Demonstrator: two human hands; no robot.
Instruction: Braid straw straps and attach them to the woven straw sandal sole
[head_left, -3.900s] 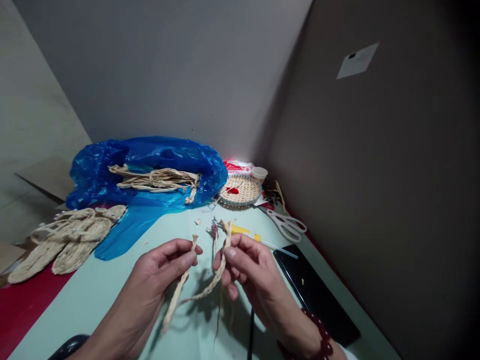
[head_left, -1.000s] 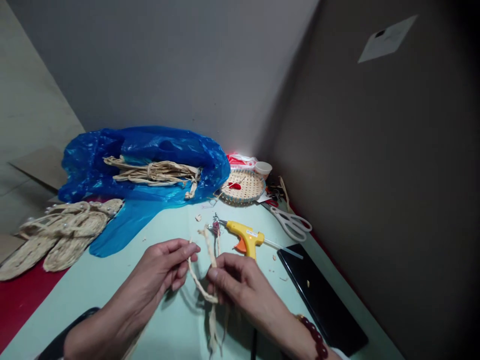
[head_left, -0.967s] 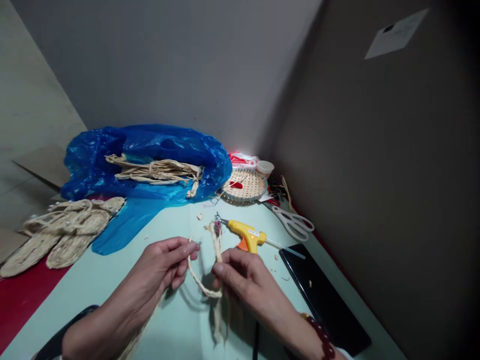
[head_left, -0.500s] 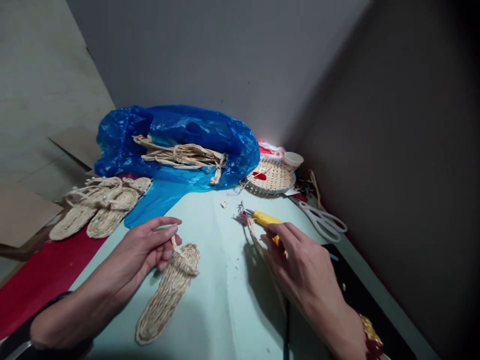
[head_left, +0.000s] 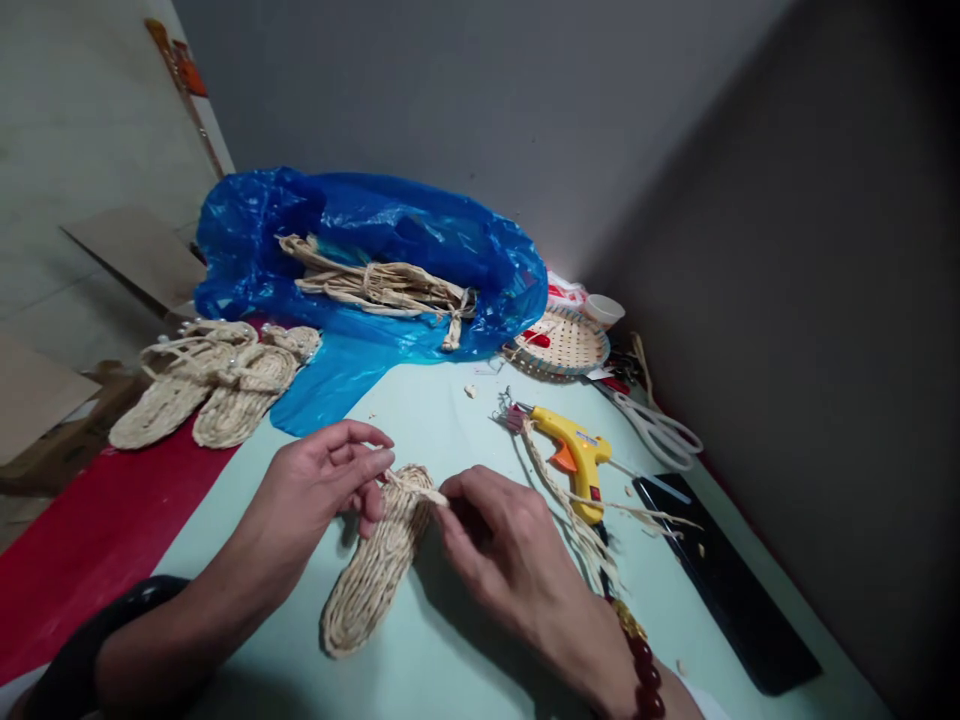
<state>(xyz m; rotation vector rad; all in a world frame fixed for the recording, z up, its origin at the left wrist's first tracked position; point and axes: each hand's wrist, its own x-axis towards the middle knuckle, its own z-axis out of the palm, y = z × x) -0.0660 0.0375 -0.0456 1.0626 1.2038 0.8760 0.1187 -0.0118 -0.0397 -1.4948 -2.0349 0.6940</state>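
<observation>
A woven straw sole (head_left: pixel 375 570) lies on the pale green table covering, tilted between my hands. Across its upper end runs a braided straw strap (head_left: pixel 417 488). My left hand (head_left: pixel 330 490) pinches the strap's left end between thumb and forefinger. The fingers of my right hand (head_left: pixel 495 540) are closed on the strap's right end. Just right of my right hand lies a yellow glue gun (head_left: pixel 589 455) with an orange trigger. Beside it is a long braided straw cord (head_left: pixel 551 480) with frayed ends.
Behind lies a blue plastic bag (head_left: pixel 450 230) with a straw bundle (head_left: pixel 382 285). Finished straw sandals (head_left: pixel 244 395) rest at the left. To the right are a woven tray (head_left: pixel 574 345), white-handled scissors (head_left: pixel 660 435), a white cup (head_left: pixel 604 310) and a black flat object (head_left: pixel 739 600).
My right hand has moved left from beside the glue gun to the strap, uncovering the gun. My left hand stays at the strap's left end. The view has shifted slightly.
</observation>
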